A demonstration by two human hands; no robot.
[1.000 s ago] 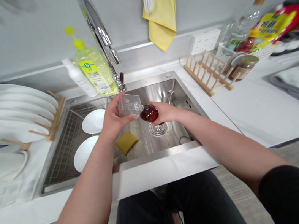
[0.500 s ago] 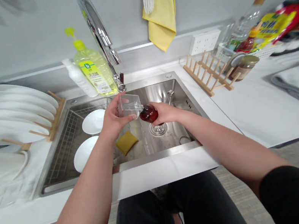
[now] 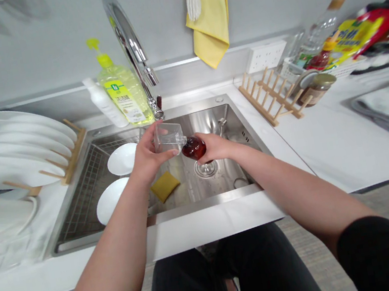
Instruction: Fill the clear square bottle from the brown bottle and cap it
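We see a white table (image 3: 212,225) with one steel sink (image 3: 206,126) set in it. On the left, a wood rack (image 3: 73,149) holds about five big plates (image 3: 2,166). Two more plates (image 3: 122,159) lie in the sink, and one yellow sponge (image 3: 165,186) lies near them. Behind the sink stand one tap (image 3: 129,41) and two bottles (image 3: 123,95).

Our left grip (image 3: 149,153) is closed around a clear square cup (image 3: 168,137). Our right grip (image 3: 215,146) is closed around a glass (image 3: 194,148) of dark red drink. The glass is tipped over the sink, and its rim is at the cup's corner. We cannot tell if they touch. So far, we see no red in the cup. All the red is in the glass.
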